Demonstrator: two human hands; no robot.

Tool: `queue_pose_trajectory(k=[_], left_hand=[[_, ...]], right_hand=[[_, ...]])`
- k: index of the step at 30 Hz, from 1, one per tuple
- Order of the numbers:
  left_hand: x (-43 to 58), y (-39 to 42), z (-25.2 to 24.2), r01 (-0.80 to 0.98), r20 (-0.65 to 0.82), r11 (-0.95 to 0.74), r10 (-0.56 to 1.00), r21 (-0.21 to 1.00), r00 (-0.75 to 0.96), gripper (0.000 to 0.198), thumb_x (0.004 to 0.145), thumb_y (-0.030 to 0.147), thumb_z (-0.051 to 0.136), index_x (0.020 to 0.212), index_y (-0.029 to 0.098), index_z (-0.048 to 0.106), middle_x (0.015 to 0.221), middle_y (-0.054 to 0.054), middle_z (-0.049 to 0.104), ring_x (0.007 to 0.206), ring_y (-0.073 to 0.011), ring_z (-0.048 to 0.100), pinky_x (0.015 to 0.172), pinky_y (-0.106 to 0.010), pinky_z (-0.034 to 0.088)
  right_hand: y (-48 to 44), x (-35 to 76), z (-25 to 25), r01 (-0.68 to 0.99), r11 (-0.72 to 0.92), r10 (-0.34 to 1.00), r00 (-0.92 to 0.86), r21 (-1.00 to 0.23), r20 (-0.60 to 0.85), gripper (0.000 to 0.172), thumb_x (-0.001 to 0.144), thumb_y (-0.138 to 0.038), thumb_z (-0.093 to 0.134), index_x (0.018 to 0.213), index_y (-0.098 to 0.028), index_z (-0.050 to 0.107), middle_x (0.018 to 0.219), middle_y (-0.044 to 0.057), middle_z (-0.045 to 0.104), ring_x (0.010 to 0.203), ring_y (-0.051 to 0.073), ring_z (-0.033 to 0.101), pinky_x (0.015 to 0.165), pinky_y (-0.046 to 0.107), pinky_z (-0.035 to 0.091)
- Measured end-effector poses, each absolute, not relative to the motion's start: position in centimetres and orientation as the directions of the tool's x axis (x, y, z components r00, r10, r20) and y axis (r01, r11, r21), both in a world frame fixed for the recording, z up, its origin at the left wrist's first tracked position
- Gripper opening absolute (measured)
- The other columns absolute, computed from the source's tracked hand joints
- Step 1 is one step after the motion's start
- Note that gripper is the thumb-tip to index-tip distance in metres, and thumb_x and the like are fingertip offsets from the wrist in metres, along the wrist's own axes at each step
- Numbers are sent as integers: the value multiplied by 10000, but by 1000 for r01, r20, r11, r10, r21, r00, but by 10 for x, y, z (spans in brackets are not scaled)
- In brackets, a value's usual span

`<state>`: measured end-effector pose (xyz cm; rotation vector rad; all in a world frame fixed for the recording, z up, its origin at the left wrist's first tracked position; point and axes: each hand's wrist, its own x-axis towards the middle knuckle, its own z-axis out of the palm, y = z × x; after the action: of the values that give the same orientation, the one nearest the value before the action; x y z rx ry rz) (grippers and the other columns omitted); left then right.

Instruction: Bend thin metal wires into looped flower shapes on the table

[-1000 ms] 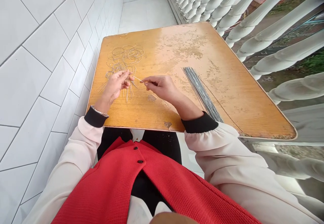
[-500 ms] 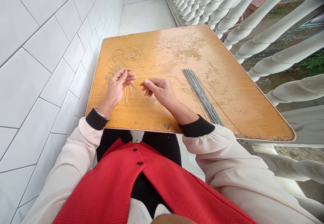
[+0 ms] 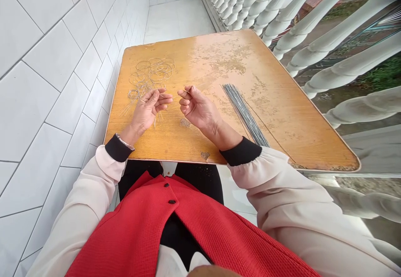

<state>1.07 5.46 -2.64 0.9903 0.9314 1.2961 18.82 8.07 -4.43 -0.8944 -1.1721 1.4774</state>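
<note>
We count two hands and one wire (image 3: pixel 175 97) at the dial's centre: the left hand (image 3: pixel 145 108) pinches it at nine o'clock, the right hand (image 3: pixel 202 108) at three, the right's tip of wire poking out towards two. On our one table (image 3: pixel 175 143) lie one heap of loops (image 3: pixel 153 70), too tangled to count, at eleven, and one bundle (image 3: pixel 246 114) of many wires between three and four. The near edge runs under our cuffs at six, while worn tabletop gives us room from one to two, out to the far edge.
</note>
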Motion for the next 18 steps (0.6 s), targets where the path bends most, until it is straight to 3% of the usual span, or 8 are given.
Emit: queue_pose_trajectory(k=[12,18], left_hand=[[9,56,-29,-324,12,24,994,946,109,200,981,402,607,964,226,703,820,27,750,691,-48,709,616,-167,508],[7,58,-32,-382,11,39,992,923,129,179,983,370,611,938,219,697,789,40,744,640,-25,675,569,-147,479]], right_hand=[[75,190,-33,-144,18,974,-222,-989,50,434,952,-678,488,1081,-288,629,759,-15,620,519,99,420,470,232,381],[72,190,-29,-171,26,972,-225,-985,65,424,967,-657,480,1123,-294,635,756,-10,616,512,101,397,465,236,363]])
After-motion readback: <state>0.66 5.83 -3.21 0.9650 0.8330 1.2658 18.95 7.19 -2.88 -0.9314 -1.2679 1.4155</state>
